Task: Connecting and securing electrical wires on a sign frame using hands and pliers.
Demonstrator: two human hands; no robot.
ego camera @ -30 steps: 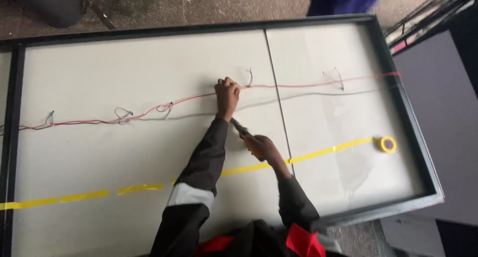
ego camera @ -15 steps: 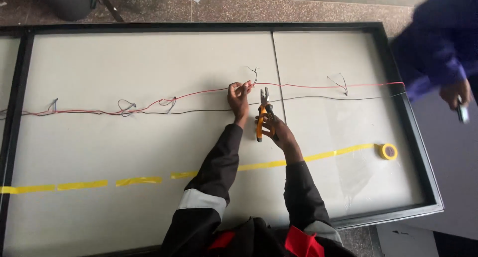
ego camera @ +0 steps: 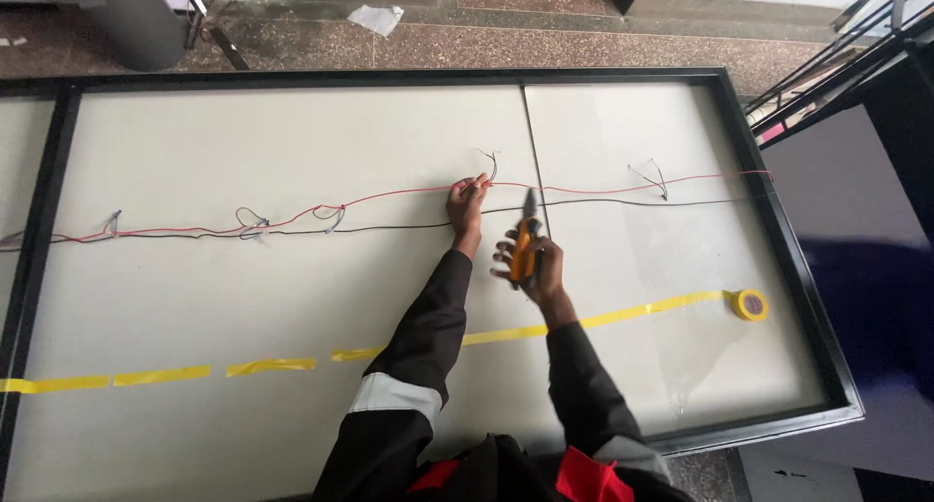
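My right hand [ego camera: 530,261] has drawn back from the wires since a moment ago, fingers wrapped around the orange-handled pliers [ego camera: 525,244], their tip pointing up at the black wire [ego camera: 603,204]. My left hand [ego camera: 466,202] is pinching the red wire [ego camera: 389,196] at mid-panel [ego camera: 243,132]. Twisted joints are showing on both sides; this one looks undone.

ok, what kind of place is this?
Probably a workshop or site floor where large framed panels are wired. A big white panel with a black frame lies flat over a speckled stone floor; red and black wires run across it, and the right hand holds orange-handled cutters.
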